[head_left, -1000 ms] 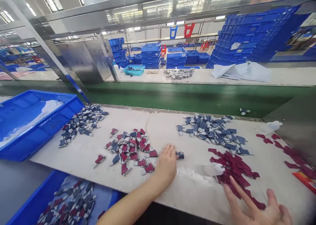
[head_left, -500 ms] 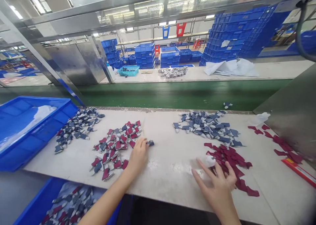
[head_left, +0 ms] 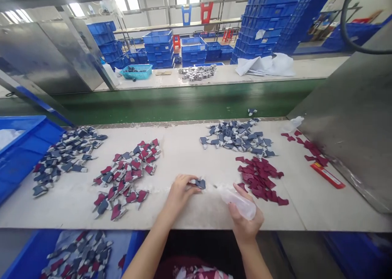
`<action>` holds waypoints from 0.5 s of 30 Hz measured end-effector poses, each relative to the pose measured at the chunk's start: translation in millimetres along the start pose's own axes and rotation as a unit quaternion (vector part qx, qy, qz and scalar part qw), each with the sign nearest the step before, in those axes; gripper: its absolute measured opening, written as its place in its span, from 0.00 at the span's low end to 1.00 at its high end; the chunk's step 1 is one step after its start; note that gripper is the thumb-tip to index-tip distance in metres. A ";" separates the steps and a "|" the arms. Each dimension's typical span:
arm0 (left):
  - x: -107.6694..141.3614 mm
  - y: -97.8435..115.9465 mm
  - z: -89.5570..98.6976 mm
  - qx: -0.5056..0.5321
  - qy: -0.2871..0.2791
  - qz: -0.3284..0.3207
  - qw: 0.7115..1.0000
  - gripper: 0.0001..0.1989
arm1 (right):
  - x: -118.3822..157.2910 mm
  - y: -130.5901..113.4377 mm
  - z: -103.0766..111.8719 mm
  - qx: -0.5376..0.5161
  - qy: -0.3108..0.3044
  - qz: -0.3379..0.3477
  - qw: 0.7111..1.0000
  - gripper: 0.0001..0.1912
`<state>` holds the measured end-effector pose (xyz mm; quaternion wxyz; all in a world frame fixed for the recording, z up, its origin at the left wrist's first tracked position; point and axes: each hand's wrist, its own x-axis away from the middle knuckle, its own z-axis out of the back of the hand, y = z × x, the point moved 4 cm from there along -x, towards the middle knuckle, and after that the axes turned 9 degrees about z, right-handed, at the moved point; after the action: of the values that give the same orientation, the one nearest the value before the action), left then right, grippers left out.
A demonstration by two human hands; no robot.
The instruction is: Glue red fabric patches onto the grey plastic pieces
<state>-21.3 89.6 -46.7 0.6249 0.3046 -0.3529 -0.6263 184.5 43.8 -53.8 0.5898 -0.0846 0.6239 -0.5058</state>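
Between the fingertips of my left hand [head_left: 181, 191] is a small dark blue-grey and white piece [head_left: 200, 183], held just over the table. My right hand [head_left: 247, 218] is wrapped round a translucent squeeze bottle [head_left: 239, 203], its narrow dark tip pointing left toward that piece, apart from it. Beyond my right hand lies a heap of flat maroon pieces [head_left: 260, 178]. Blue-grey and white pieces [head_left: 237, 137] are piled further back. Left of my left hand spreads a pile of maroon, grey and white pieces [head_left: 130, 169].
More dark pieces [head_left: 69, 152] lie beside a blue crate [head_left: 27, 152] at the left. A lower blue bin [head_left: 29, 258] holds similar pieces. On the right are a red packet [head_left: 327, 176] and a metal panel [head_left: 352, 128]. A green belt [head_left: 171, 103] runs behind the table.
My right hand has closed on the squeeze bottle and brought it toward my left hand. My left hand has moved right with the small piece. The view has tilted down and shifted right.
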 end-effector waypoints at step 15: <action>1.2 -5.5 -5.1 -0.017 0.019 -0.011 1.000 0.06 | -11.0 -9.1 -18.3 0.075 -0.017 -0.011 0.997 0.12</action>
<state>-20.2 88.0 -54.1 0.6296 0.3095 -0.3269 -0.6332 168.2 56.9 -43.8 0.5996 -0.0559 0.5731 -0.5558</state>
